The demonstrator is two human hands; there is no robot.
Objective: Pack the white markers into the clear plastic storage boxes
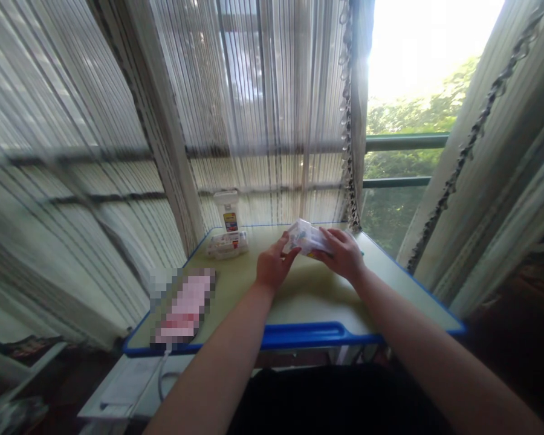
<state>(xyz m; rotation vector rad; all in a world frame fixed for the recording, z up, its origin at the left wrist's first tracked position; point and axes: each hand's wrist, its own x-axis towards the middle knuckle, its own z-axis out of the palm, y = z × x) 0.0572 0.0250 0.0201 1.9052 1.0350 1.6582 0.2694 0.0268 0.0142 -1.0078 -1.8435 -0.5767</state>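
A clear plastic box (307, 237) is held just right of the centre of the frame, above the far part of the desk (308, 296). Its left end is gripped by the left hand (272, 266), and its right end is covered and grasped by the right hand (344, 252); its contents cannot be made out. To its left, near the far edge of the desk, a clear case (229, 243) is seen with its lid upright and a yellow, red and blue label (230, 221) displayed. At the left of the desk a pink object (188, 302) is blurred by coarse pixels, with a pale cable (162, 376) led down from its lower end. The blue front edge (303, 334) is partly hidden by both forearms. The background is filled by striped curtains (276, 115), parted at the upper right, where greenery (435, 112) and a dark green railing (405, 142) are shown
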